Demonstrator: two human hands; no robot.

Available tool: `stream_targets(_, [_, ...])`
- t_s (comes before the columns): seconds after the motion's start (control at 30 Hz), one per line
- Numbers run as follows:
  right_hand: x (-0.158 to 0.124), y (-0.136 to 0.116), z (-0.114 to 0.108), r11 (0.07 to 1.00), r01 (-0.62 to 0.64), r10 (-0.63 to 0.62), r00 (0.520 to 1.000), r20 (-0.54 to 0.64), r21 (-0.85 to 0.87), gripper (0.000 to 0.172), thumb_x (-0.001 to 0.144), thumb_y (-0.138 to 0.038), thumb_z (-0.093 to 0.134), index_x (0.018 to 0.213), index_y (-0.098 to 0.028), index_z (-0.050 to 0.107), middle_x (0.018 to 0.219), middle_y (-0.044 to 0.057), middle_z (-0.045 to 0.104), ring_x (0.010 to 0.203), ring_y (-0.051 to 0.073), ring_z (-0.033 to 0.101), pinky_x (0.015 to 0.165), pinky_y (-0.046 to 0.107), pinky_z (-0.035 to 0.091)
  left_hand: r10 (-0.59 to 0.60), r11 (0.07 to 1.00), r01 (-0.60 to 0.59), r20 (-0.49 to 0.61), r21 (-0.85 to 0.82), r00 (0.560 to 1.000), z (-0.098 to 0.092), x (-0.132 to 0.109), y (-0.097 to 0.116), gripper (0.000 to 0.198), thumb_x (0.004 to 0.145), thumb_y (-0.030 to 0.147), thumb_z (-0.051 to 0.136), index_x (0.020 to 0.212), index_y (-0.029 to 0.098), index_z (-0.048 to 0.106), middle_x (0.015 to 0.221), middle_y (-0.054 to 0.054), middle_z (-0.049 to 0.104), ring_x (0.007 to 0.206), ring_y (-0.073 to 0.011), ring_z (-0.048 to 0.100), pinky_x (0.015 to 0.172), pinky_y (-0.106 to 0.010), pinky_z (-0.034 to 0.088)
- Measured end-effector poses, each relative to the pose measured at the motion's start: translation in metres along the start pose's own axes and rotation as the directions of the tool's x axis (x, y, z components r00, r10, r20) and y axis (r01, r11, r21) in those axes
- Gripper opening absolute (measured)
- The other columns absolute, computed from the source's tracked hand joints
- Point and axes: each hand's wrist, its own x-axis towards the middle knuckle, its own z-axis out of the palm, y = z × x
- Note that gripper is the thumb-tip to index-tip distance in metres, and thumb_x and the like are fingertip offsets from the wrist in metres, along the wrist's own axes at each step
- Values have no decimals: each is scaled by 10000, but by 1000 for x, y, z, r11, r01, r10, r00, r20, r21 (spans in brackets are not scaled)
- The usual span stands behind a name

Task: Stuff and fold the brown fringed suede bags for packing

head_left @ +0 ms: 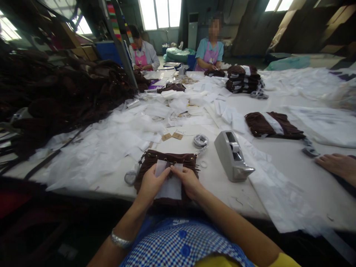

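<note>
A brown fringed bag lies at the near edge of the white table, right in front of me. A sheet of white tissue paper lies over its middle. My left hand grips the sheet's left side, thumb on top. My right hand holds the right side, fingers pinched at the sheet's top edge. Both hands rest on the bag.
A grey tape dispenser stands right of the bag, a coil of cord behind it. Loose white sheets cover the left, a dark heap of bags beyond. Wrapped bags lie right. Another person's hand rests at the right edge; two people sit opposite.
</note>
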Motion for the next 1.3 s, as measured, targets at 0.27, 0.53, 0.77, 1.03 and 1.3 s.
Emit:
stream_targets(0.27, [-9, 2, -16, 960, -182, 127, 960, 249, 215, 434, 820, -539, 694, 1028, -161, 733, 1098, 110, 720, 983, 195, 686, 852, 293, 547, 67, 996, -63, -50, 66, 996, -12, 3, -13, 354, 786, 449, 695, 982, 155, 708, 908, -54, 756, 839, -224, 689, 748, -295, 505])
stream_targets(0.53, [-10, 13, 0, 999, -4, 7, 998, 64, -44, 323, 653, -350, 865, 875, -143, 753, 746, 29, 691, 595, 91, 596, 527, 187, 503, 217, 934, -194, -46, 299, 975, -15, -8, -5, 201, 820, 389, 654, 810, 190, 683, 791, -5, 714, 764, -192, 645, 716, -267, 445])
stream_targets(0.77, [-9, 17, 10, 952, 126, -139, 990, -27, -277, 333, 639, -395, 850, 814, -148, 712, 716, 40, 690, 572, 122, 582, 450, 208, 392, 139, 947, -122, -37, 298, 990, -15, -14, 0, 278, 896, 389, 551, 977, 202, 740, 960, -43, 766, 901, -237, 692, 796, -307, 486])
stream_targets(1.03, [-16, 27, 14, 987, 131, -131, 991, 2, -94, 391, 643, -419, 863, 842, -134, 684, 775, 32, 696, 699, 135, 655, 674, 249, 541, 318, 866, -261, -67, 426, 946, -10, -17, -3, 269, 925, 297, 551, 1095, 198, 735, 1114, -62, 752, 1033, -239, 697, 934, -336, 507])
stream_targets(1.3, [-12, 29, 21, 981, 131, -144, 985, -90, -143, 413, 658, -481, 839, 769, -127, 657, 656, 18, 684, 606, 113, 633, 613, 216, 517, 613, 568, -407, -39, 715, 789, -7, -17, -8, 223, 951, 260, 544, 1023, 162, 730, 1011, -82, 735, 950, -236, 669, 855, -351, 528])
